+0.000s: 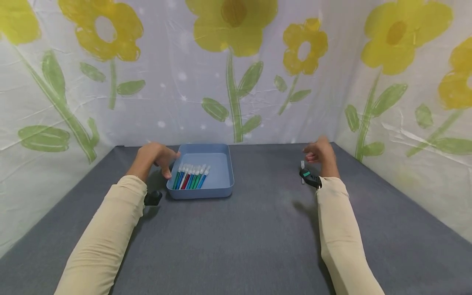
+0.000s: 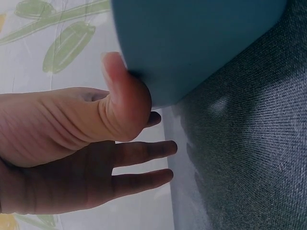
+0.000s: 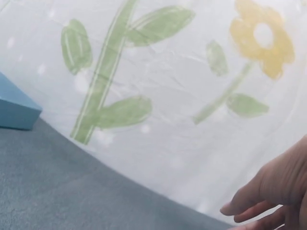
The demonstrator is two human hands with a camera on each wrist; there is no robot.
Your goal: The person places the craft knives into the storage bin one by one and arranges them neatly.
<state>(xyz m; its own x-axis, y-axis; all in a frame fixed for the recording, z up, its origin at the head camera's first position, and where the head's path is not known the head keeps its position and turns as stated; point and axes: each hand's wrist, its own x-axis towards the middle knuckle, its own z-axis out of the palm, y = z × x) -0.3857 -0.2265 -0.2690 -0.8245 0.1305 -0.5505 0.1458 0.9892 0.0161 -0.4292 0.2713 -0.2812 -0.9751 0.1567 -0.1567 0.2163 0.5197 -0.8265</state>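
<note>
A shallow blue tray (image 1: 221, 192) sits left of centre on the table, with several markers (image 1: 189, 177) with clear caps lined up inside its near left part. My left hand (image 1: 157, 157) is at the tray's left side. In the left wrist view, its thumb (image 2: 125, 103) lies against the tray's outer wall (image 2: 192, 43), and the other fingers extend loosely below. Over on the right, my right hand (image 1: 320, 152) hovers with loosely bent fingers and nothing in them. Below it lies a thin, pale, pen-like thing (image 1: 302, 164), partly hidden by the wrist camera.
A dark grey cloth covers the table (image 1: 236, 246). White curtains (image 1: 166, 90) printed with yellow flowers stand along the back and both sides. Black wrist cameras sit on both wrists, the right one (image 1: 310, 178) close over the table.
</note>
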